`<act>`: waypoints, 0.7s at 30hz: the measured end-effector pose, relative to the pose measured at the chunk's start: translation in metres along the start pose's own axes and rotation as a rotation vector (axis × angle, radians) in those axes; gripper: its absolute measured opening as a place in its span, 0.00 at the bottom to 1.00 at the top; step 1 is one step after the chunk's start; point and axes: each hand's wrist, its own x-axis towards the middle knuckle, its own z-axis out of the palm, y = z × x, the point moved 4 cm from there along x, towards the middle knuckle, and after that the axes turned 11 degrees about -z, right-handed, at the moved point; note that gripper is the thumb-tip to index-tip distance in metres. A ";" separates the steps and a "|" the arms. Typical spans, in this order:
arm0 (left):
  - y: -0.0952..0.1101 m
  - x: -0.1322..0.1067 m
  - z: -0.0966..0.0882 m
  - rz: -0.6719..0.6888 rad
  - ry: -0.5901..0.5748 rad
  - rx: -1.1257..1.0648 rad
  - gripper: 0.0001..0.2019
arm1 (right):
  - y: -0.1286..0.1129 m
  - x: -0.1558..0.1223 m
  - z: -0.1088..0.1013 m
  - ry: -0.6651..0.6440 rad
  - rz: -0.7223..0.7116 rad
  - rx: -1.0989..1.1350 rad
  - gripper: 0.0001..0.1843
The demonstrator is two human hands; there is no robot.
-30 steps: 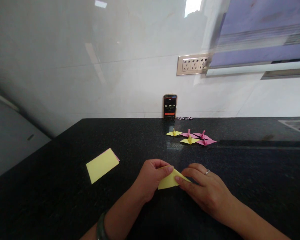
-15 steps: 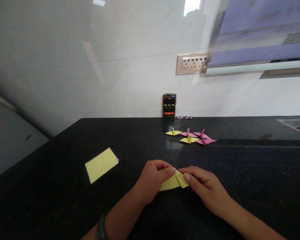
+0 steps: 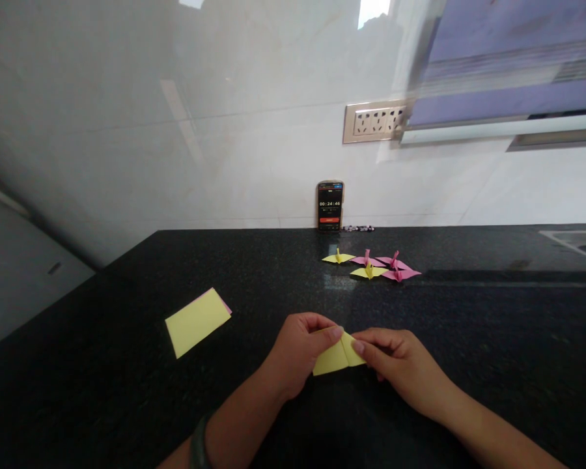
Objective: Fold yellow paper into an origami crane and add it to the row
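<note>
A folded yellow paper [image 3: 336,355] lies on the black stone counter [image 3: 493,339] between my hands. My left hand [image 3: 297,348] pinches its top left edge with thumb and fingers curled. The fingers of my right hand [image 3: 395,361] are closed on its right corner, which is folded over toward the middle. Farther back, several finished paper cranes [image 3: 371,266], yellow and pink, sit in a cluster.
A small stack of yellow and pink paper squares [image 3: 198,321] lies to the left. A phone [image 3: 331,205] showing a timer leans upright against the white wall, with a socket strip [image 3: 375,122] above it. A sink edge [image 3: 573,240] shows at far right.
My right hand has slid left and folded the paper's right corner over toward the middle. My left hand stayed pinching the top edge.
</note>
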 end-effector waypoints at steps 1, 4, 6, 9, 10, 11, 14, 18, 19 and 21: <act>0.000 0.000 0.000 0.001 -0.002 -0.004 0.13 | 0.000 0.000 0.000 0.001 0.003 -0.011 0.13; 0.000 0.000 0.000 0.006 -0.008 -0.014 0.13 | 0.002 0.000 0.000 0.003 0.047 -0.039 0.13; 0.000 0.000 0.001 0.010 -0.013 -0.026 0.12 | 0.002 0.000 0.000 0.004 0.061 -0.051 0.13; 0.002 -0.001 0.002 0.013 -0.011 -0.022 0.12 | 0.001 0.000 0.000 0.003 0.052 -0.058 0.13; 0.003 -0.001 0.002 0.012 -0.004 -0.012 0.12 | 0.001 0.000 0.000 0.002 0.048 -0.060 0.12; 0.003 -0.001 0.002 0.011 0.003 0.000 0.12 | 0.000 0.000 0.000 0.000 0.043 -0.063 0.12; 0.005 -0.001 0.002 0.005 0.019 0.032 0.13 | -0.001 0.000 0.001 -0.004 0.040 -0.065 0.11; 0.007 -0.002 0.000 0.014 0.014 0.106 0.14 | -0.001 0.000 0.001 -0.003 0.061 -0.046 0.11; 0.008 -0.003 -0.001 0.025 0.006 0.131 0.15 | -0.001 0.000 0.000 -0.001 0.066 -0.039 0.11; 0.011 -0.003 -0.002 0.052 -0.012 0.177 0.14 | 0.000 0.000 0.000 0.000 0.075 -0.026 0.12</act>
